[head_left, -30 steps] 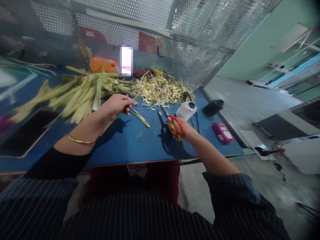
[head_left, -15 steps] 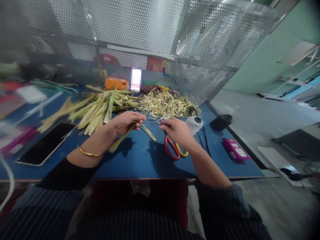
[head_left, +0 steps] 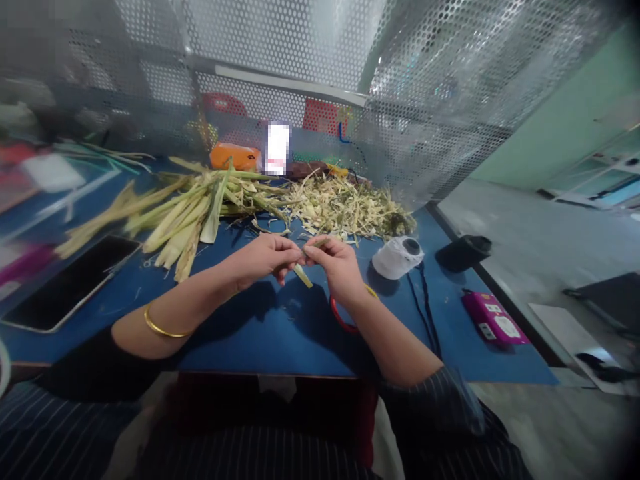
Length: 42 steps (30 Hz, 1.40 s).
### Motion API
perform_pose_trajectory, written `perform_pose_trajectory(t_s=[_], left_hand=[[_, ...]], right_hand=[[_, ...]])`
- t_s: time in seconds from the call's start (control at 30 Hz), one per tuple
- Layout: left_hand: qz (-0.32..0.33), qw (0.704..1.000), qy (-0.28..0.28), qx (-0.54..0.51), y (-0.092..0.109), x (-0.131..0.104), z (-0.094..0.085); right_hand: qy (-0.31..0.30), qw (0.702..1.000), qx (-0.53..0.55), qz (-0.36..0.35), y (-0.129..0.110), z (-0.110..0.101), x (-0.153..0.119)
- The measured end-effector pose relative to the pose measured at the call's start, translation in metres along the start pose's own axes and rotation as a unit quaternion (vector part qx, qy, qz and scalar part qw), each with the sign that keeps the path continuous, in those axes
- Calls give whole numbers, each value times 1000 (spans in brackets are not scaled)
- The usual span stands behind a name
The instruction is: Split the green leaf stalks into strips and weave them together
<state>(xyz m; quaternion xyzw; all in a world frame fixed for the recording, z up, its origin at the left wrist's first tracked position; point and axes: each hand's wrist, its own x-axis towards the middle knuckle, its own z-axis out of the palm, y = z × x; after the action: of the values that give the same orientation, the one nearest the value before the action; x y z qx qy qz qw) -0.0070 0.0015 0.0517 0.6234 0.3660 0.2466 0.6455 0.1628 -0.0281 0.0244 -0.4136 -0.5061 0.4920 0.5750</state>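
Over the middle of the blue table [head_left: 300,347], my left hand [head_left: 265,257] and my right hand [head_left: 340,267] meet fingertip to fingertip. Both are closed in a pinch on a thin leaf strip [head_left: 303,276], pale yellow-green like corn husk. One end of it hangs below my fingers; the rest is mostly hidden. Beneath my right wrist lie scissors with red and yellow handles [head_left: 344,321], largely covered. Just beyond my left hand is a bundle of long pale husk-like leaves [head_left: 175,223]. A heap of short shredded cuttings [head_left: 345,207] lies beyond my right hand.
A white-wrapped spool [head_left: 395,259], a black cylinder [head_left: 464,253] and a purple pack [head_left: 493,319] stand to the right. A phone [head_left: 73,283] lies at left. An orange packet [head_left: 234,157] sits behind the leaves, before a hanging perforated sheet [head_left: 280,47].
My right hand has moved left and up from above the scissors to meet my left hand at the strip. My view has shifted slightly.
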Motion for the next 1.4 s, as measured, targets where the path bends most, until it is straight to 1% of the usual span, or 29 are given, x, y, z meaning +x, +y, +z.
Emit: perform_pose_trajectory(t_s=[0.1, 0.2, 0.33, 0.4, 0.47, 0.53, 0.67, 0.7, 0.73, 0.83, 0.87, 0.9, 0.93, 1.03, 1.17, 1.23, 1.3, 1.4], left_hand=[[13, 1000, 3, 15, -2, 1, 0], [28, 999, 3, 40, 0, 0, 1], [43, 996, -1, 73, 5, -3, 5], [47, 996, 7, 81, 6, -3, 6], [37, 998, 19, 56, 6, -3, 6], [9, 1000, 28, -10, 7, -3, 4], [-36, 990, 24, -134, 10, -2, -5], [-42, 987, 19, -156, 11, -2, -7], [-47, 983, 12, -178, 11, -2, -9], [-67, 971, -13, -230, 12, -1, -12], [-73, 968, -18, -241, 12, -1, -12], [-78, 965, -22, -249, 12, -1, -12], [-84, 963, -24, -254, 12, -1, -12], [-104, 956, -15, -274, 11, 0, -12], [-125, 939, 13, -321, 11, 4, -15], [-132, 931, 11, -340, 10, 5, -16], [-135, 931, 8, -340, 8, 7, -17], [-120, 944, 12, -307, 5, 9, -16]], right_hand=[[30, 999, -9, -8, 0, 3, 0], [43, 999, -19, -10, -1, 5, -1], [46, 998, -34, -11, 0, 5, -3], [39, 999, -34, -19, 0, 4, -4], [23, 999, -35, -30, -1, 3, -3], [13, 997, -38, -58, -4, -1, -1], [38, 990, -48, -129, -10, -12, 6], [29, 990, -57, -129, -9, -13, 7], [6, 990, -69, -119, -8, -14, 8], [-111, 988, -92, -63, 1, -11, 7], [-137, 985, -94, -45, 4, -8, 6], [-147, 984, -97, -32, 6, -6, 5], [-144, 984, -103, -22, 8, -5, 4], [-91, 989, -118, -11, 7, -5, 4], [-54, 996, -75, -9, 0, -11, 6], [-39, 997, -71, -14, -2, -13, 7], [-24, 995, -97, -29, -3, -13, 8], [1, 984, -167, -56, -4, -14, 9]])
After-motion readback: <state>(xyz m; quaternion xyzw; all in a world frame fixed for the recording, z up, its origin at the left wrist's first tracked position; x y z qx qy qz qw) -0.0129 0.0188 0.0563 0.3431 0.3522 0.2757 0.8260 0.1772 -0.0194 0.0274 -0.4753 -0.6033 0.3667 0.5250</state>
